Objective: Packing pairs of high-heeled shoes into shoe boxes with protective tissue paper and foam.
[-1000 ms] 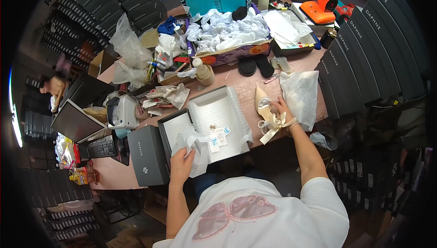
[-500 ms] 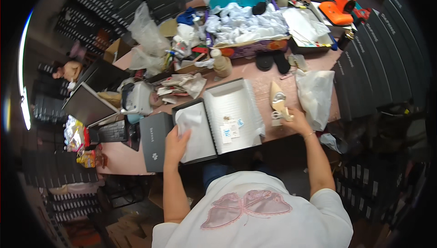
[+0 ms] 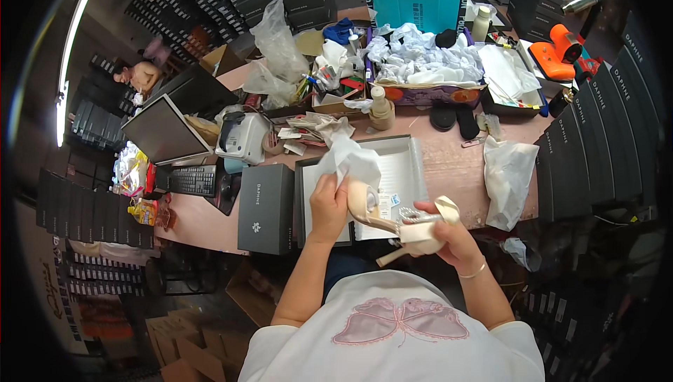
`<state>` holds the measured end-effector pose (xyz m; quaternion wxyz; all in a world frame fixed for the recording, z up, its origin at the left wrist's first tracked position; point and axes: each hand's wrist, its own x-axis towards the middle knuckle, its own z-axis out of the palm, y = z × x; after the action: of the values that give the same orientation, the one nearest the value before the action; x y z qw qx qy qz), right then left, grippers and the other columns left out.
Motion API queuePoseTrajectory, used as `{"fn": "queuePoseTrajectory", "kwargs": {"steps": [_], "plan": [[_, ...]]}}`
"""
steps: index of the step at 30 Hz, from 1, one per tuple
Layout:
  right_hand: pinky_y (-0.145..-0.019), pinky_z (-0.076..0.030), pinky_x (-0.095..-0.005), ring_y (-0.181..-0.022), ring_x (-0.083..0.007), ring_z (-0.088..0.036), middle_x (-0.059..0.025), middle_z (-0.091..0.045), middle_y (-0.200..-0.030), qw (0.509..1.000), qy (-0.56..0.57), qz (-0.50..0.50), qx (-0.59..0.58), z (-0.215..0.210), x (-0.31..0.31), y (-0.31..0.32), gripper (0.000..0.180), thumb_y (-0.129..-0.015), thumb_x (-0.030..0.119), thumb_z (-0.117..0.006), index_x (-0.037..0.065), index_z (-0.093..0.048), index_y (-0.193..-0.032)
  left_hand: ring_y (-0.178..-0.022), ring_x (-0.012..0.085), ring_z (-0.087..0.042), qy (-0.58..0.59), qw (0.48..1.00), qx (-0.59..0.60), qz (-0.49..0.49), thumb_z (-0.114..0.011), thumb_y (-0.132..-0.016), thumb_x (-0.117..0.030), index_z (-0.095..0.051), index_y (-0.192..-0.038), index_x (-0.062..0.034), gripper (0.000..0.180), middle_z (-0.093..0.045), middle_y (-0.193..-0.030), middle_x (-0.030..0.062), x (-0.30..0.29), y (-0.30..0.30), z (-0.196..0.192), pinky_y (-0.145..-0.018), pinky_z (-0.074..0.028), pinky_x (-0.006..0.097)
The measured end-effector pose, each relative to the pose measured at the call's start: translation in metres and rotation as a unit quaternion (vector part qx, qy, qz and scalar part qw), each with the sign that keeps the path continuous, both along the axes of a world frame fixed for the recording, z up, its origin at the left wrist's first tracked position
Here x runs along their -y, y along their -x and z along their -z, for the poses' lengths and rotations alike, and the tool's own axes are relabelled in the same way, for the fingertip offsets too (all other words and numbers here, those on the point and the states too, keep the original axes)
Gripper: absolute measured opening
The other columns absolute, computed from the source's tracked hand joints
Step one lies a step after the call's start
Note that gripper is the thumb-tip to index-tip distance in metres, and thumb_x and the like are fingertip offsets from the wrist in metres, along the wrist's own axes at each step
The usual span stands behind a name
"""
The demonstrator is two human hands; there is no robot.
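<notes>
My right hand [image 3: 459,245] is closed around the back of a cream high-heeled shoe [image 3: 423,239], whose heel points down and left. Its toe end reaches across to my left hand [image 3: 328,206]. In the fingers of that hand is a crumpled sheet of white tissue paper [image 3: 354,161], right beside the toe; whether those fingers also touch the shoe I cannot tell. Below both hands lies an opened shoe box [image 3: 403,145] with white lining, partly covered by hands and paper. White and blue tags [image 3: 387,205] show inside it.
A closed dark grey shoe box [image 3: 265,206] lies at the left, near a keyboard [image 3: 193,180] and label printer [image 3: 242,136]. Behind are a bottle [image 3: 381,110] and a carton of crumpled paper [image 3: 431,94]. A white bag [image 3: 506,182] and stacked boxes [image 3: 582,150] stand right.
My right hand has brought the shoe from the table's right side over to the open box. My left hand has lifted the tissue paper out of the box toward the shoe's toe. The view has shifted.
</notes>
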<state>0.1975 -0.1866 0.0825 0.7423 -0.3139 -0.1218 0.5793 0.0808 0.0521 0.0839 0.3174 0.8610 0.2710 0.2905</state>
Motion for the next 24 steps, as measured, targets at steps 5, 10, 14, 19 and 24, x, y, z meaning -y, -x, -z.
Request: {"fn": "queuePoseTrajectory", "kwargs": {"steps": [5,10,14,19,24], "plan": [[-0.079,-0.057,-0.04,-0.105,-0.0229,-0.06,-0.0152,-0.054,-0.124,0.998,0.044,0.051,0.005,0.044,-0.024,0.0,0.067,-0.087,0.03,-0.065,0.0,-0.035,-0.139,-0.069,0.0289,-0.057,0.08,0.986,-0.089,0.119,-0.057,-0.078,0.003,-0.055,-0.128,-0.0103,0.052,-0.06,-0.082,0.0152,0.001,0.026,-0.032,-0.067,-0.047,0.033],[-0.074,-0.059,-0.0393,-0.104,-0.0247,-0.061,-0.016,-0.052,-0.126,0.998,0.036,-0.028,0.054,0.024,0.007,0.001,0.076,-0.086,0.024,-0.066,0.002,-0.025,-0.145,-0.068,0.0121,-0.054,0.181,0.967,-0.087,0.157,-0.055,-0.08,0.004,-0.057,-0.124,-0.0063,0.046,-0.057,-0.08,0.0068,-0.012,0.018,0.0,-0.068,-0.046,0.025],[-0.074,-0.059,-0.035,-0.101,-0.0212,-0.061,-0.0147,-0.054,-0.123,0.989,0.051,-0.089,0.106,0.017,0.005,0.006,0.068,-0.086,0.019,-0.065,0.001,-0.032,-0.143,-0.074,0.0177,-0.059,0.209,0.96,-0.098,0.159,-0.052,-0.082,-0.001,-0.06,-0.117,-0.0022,0.036,-0.062,-0.084,0.0114,0.003,-0.008,0.012,-0.07,-0.048,0.03],[-0.076,-0.057,-0.0298,-0.092,-0.0173,-0.063,-0.0119,-0.06,-0.111,0.988,0.052,-0.055,0.131,0.041,-0.006,0.013,0.047,-0.086,0.017,-0.062,-0.001,-0.05,-0.127,-0.078,0.0263,-0.065,0.236,0.952,-0.131,0.144,-0.053,-0.081,-0.004,-0.061,-0.114,-0.0004,0.034,-0.066,-0.087,0.0195,0.006,-0.019,0.006,-0.073,-0.05,0.033],[-0.078,-0.057,-0.0351,-0.094,-0.0254,-0.065,-0.0153,-0.062,-0.11,0.997,0.047,0.029,0.046,0.033,-0.011,0.022,0.053,-0.084,0.029,-0.06,-0.002,-0.049,-0.125,-0.071,0.0154,-0.057,0.189,0.961,-0.081,0.186,-0.055,-0.082,-0.001,-0.06,-0.116,-0.002,0.035,-0.061,-0.082,0.009,0.014,-0.013,0.007,-0.069,-0.048,0.028]]}}
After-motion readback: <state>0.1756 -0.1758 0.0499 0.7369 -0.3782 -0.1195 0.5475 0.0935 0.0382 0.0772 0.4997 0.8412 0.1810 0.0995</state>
